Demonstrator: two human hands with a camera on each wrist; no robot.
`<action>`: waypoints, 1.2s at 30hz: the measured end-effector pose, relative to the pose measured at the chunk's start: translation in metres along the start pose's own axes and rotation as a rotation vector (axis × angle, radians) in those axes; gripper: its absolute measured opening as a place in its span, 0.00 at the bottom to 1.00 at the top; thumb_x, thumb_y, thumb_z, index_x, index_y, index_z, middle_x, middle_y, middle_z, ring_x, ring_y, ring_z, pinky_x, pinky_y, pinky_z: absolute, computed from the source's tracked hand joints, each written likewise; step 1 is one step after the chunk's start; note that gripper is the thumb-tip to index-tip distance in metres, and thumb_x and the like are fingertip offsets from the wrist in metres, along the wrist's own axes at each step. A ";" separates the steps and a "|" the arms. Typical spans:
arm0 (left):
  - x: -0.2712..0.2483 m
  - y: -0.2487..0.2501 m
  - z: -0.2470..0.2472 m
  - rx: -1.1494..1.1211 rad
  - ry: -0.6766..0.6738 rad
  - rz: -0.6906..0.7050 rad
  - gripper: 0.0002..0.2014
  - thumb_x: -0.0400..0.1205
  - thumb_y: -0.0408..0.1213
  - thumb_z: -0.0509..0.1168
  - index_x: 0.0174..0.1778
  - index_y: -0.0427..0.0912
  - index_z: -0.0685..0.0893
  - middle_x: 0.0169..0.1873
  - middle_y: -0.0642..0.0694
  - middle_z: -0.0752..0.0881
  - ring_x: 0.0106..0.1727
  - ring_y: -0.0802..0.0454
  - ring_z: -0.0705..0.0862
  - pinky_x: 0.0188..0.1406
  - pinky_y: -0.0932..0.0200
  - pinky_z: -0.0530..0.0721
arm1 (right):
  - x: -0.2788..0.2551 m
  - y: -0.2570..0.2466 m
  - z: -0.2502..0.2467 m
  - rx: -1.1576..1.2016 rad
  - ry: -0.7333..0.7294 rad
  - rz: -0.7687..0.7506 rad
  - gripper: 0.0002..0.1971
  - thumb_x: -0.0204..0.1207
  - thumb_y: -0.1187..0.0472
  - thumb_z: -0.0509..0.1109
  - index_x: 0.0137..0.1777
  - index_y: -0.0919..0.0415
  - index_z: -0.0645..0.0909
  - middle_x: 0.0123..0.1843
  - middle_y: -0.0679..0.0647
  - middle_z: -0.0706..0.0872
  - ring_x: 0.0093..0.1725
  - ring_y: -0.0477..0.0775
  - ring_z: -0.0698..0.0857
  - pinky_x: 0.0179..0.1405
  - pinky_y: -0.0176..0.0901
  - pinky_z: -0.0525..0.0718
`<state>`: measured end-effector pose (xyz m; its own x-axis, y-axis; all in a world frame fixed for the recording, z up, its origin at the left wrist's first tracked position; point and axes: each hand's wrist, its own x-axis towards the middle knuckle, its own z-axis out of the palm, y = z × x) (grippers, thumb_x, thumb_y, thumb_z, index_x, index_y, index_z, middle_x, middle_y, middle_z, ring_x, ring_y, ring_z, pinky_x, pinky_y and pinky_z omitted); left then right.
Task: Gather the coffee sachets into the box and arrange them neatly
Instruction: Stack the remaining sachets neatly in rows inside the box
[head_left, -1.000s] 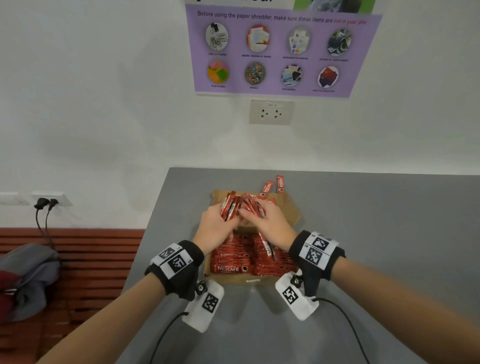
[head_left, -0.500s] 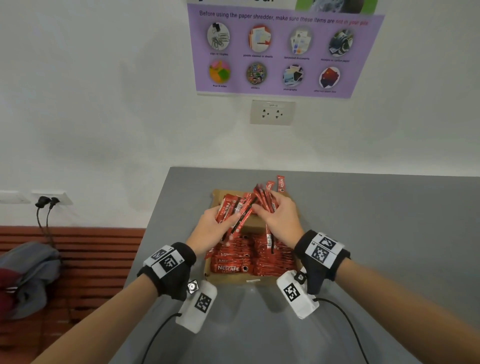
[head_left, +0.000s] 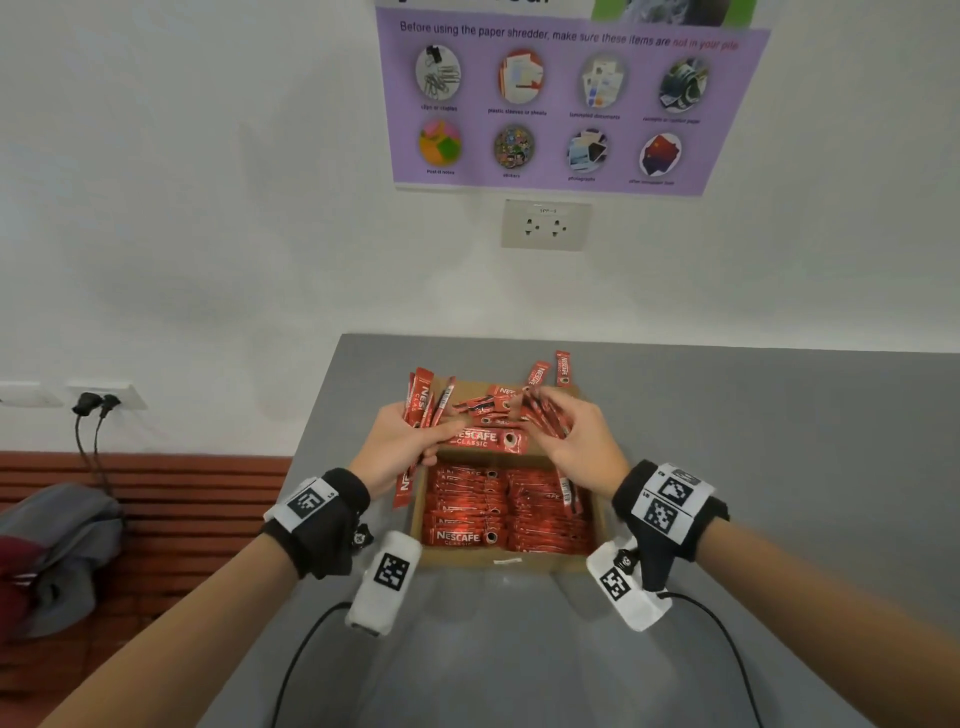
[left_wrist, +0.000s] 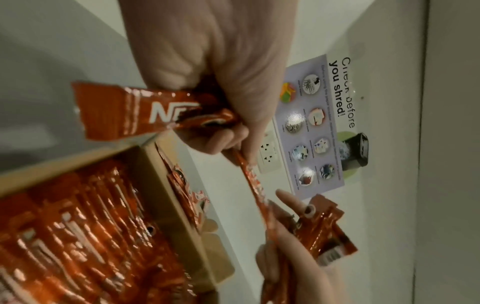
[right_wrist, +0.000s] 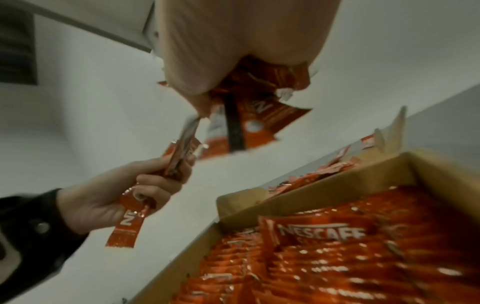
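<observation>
An open cardboard box (head_left: 597, 512) on the grey table holds rows of red Nescafe sachets (head_left: 498, 512) lying flat. My left hand (head_left: 400, 441) grips a bunch of sachets (head_left: 423, 397) above the box's far left corner; the same bunch (left_wrist: 145, 112) shows in the left wrist view. My right hand (head_left: 576, 441) holds another bunch (head_left: 550, 415) over the far right side, seen close as red sachets (right_wrist: 249, 123). One sachet (head_left: 485, 439) spans between both hands. Loose sachets (head_left: 550, 370) lie on the box's far flap.
The box (right_wrist: 324, 185) stands near the table's (head_left: 779, 467) left edge, by a white wall with a socket (head_left: 545, 224) and purple poster (head_left: 566, 98). Left of the table lie a slatted bench (head_left: 156, 483) and a grey bag (head_left: 57, 551).
My hands, close together with one bundle before, have pulled apart, each now with its own bunch; the left moved left and the right moved right above the box.
</observation>
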<state>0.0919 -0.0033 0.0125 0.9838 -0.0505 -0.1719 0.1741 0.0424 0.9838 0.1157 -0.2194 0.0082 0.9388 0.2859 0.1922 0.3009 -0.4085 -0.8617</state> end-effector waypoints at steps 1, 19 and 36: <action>-0.001 0.000 -0.001 0.049 0.019 0.041 0.11 0.76 0.29 0.71 0.51 0.28 0.81 0.27 0.48 0.80 0.20 0.61 0.74 0.19 0.69 0.73 | -0.001 0.003 -0.003 0.008 0.044 0.029 0.17 0.76 0.67 0.70 0.65 0.61 0.80 0.53 0.52 0.88 0.50 0.43 0.86 0.52 0.32 0.83; -0.017 -0.020 -0.007 0.712 -0.282 -0.055 0.15 0.66 0.29 0.79 0.29 0.51 0.80 0.29 0.59 0.85 0.30 0.70 0.84 0.35 0.76 0.77 | -0.017 -0.013 0.040 -0.624 -0.642 0.041 0.15 0.71 0.54 0.76 0.53 0.62 0.84 0.49 0.57 0.89 0.47 0.57 0.87 0.47 0.46 0.84; -0.013 -0.029 -0.011 1.045 -0.268 0.001 0.13 0.73 0.34 0.74 0.51 0.38 0.83 0.49 0.44 0.88 0.45 0.56 0.83 0.37 0.77 0.75 | -0.015 -0.007 0.056 -0.762 -0.653 -0.076 0.23 0.68 0.46 0.77 0.58 0.59 0.82 0.54 0.56 0.88 0.52 0.59 0.86 0.51 0.50 0.84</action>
<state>0.0749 0.0069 -0.0144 0.9206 -0.2729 -0.2793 -0.0737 -0.8239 0.5620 0.0907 -0.1725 -0.0149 0.7055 0.6600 -0.2584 0.5976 -0.7499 -0.2837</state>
